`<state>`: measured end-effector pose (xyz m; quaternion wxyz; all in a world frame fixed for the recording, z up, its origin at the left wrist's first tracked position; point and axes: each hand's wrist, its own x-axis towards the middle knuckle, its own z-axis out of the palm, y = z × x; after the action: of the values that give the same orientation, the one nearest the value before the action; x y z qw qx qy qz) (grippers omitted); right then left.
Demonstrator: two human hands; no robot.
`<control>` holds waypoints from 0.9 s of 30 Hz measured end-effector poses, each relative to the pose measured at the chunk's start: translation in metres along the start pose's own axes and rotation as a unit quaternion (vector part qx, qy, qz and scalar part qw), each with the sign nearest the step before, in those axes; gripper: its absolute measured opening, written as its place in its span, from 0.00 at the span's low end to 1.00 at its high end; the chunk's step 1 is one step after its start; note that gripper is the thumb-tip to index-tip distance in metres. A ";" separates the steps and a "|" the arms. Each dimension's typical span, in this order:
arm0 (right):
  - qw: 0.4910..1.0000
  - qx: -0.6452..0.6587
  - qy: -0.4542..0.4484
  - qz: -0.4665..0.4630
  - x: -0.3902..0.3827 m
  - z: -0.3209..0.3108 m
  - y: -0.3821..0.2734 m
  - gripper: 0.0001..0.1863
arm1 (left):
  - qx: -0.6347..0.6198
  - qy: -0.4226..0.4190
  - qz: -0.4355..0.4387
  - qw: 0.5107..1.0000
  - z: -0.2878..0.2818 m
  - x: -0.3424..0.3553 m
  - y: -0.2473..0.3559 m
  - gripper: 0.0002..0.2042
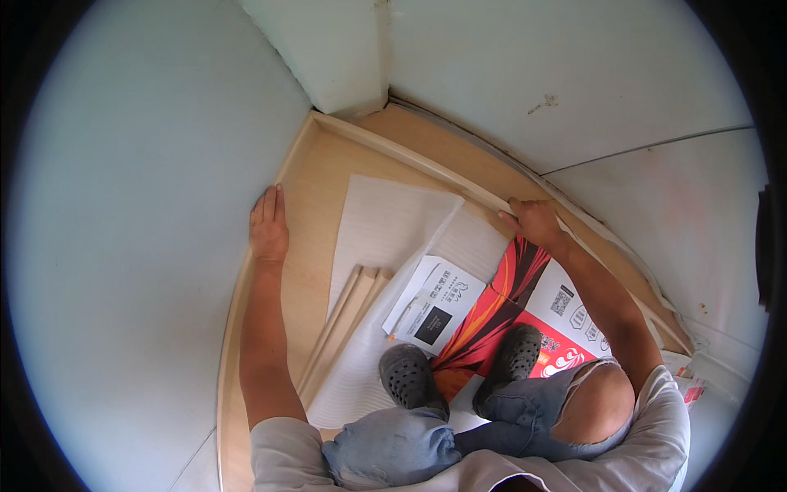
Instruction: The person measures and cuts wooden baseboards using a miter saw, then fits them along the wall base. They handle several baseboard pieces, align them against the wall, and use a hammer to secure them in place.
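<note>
A large light-wood panel with a raised rim (393, 146) lies in front of me, its far left corner close to the walls. My left hand (270, 225) rests on its left rim beside the wall, fingers straight and close together. On the far right rim, my right hand (537, 221) grips the edge, thumb on the inner side and fingers bent over the top. White foam sheet (373, 217) covers part of the panel. Several light-wood strips (338, 328) lie on it, partly beneath a fold.
Under my dark clogs (406, 375) lies flattened red, black and white printed cardboard (512, 299), with a white printed piece (434, 299) beside it. Pale walls (147, 205) close in on the left and far sides. A pillar (340, 61) juts out at the far corner.
</note>
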<state>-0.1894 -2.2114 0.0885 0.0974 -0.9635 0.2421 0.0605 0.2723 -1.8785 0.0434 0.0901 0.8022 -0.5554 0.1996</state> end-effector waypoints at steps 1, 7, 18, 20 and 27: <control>1.000 0.002 0.000 -0.004 0.001 0.002 0.001 0.22 | 0.000 0.004 0.002 1.000 0.001 0.003 0.000 0.24; 1.000 0.003 -0.009 0.009 -0.001 -0.003 -0.009 0.23 | -0.019 0.003 0.029 0.999 -0.001 0.042 0.013 0.22; 1.000 -0.027 0.001 0.008 0.005 -0.002 -0.003 0.22 | -0.040 -0.019 0.056 0.997 0.022 0.077 0.018 0.24; 1.000 -0.024 0.008 -0.001 0.005 0.000 -0.002 0.22 | -0.061 -0.027 0.045 0.997 0.020 0.076 0.017 0.25; 0.999 -0.043 -0.001 0.008 0.004 -0.005 -0.003 0.23 | -0.048 -0.087 -0.090 0.991 -0.027 -0.014 0.018 0.23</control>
<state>-0.1837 -2.2114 0.0931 0.0555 -0.9648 0.2465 0.0728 0.2452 -1.8629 0.0608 0.0976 0.8579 -0.4958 0.0929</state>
